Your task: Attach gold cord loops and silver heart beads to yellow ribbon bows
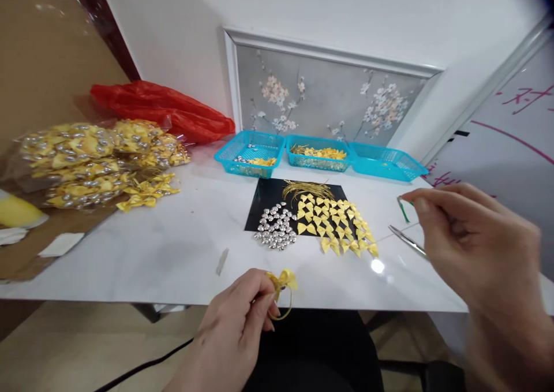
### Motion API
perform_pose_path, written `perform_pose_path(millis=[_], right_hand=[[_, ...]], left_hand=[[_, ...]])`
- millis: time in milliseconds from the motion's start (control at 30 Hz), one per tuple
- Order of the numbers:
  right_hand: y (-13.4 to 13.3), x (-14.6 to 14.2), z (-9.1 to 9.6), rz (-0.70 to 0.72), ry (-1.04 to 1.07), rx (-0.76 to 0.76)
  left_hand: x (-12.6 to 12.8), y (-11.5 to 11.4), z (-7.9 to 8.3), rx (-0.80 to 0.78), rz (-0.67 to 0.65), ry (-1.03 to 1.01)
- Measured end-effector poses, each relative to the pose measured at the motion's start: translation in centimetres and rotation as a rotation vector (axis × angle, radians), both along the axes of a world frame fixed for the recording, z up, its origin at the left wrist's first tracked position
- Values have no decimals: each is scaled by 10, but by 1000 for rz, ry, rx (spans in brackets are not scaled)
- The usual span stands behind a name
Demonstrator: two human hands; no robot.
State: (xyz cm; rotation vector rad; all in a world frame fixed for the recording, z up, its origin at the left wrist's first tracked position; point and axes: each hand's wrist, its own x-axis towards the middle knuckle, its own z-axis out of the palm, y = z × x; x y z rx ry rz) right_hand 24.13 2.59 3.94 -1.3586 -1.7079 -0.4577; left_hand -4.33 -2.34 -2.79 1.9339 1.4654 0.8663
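My left hand (242, 317) is closed near the table's front edge, pinching a yellow ribbon bow (287, 279) with a looped gold cord (289, 310) hanging below it. A small dark or silvery spot shows at the bow's middle. My right hand (471, 247) is raised at the right, thumb and forefinger pinched together. At those fingertips hangs a thin green strip (404, 212), its kind unclear. Under this hand a pointed silver metal tool (407, 242) sticks out; whether the hand holds it is hidden. Rows of yellow bows (331, 221) lie between my hands, beside silver beads (277, 227).
A black mat (258, 204) lies under the bows, beads and gold cords (309, 190). Behind stand three blue baskets (249, 138), (318, 162), (385, 170). Bagged yellow bows (82, 161) and a red plastic bag (160, 109) sit left. A whiteboard (511, 132) stands right.
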Motion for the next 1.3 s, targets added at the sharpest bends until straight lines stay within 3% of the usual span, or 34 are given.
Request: perform_pose_path(millis=[200, 400, 567, 700, 833, 900, 1033, 1300], right_hand=[[20, 32, -29, -77, -12, -19], [18, 57, -29, -170, 20, -60], [21, 76, -32, -160, 67, -139], [12, 46, -35, 42, 85, -256], [-19, -23, -32, 581, 221, -617], [-32, -54, -33, 704, 298, -701], [-41, -81, -43, 772, 350, -655], [-39, -81, -48, 784, 320, -577]], left_hand=[[-1, -1, -4, -82, -2, -127], [1, 3, -4, -108, 4, -159], [2, 0, -1, -116, -18, -194], [4, -3, 1, -88, -68, -127], [5, -5, 4, -59, -135, -57], [5, -5, 6, -28, -152, -64], [3, -6, 7, 37, -173, -62], [3, -3, 5, 31, -102, -89]])
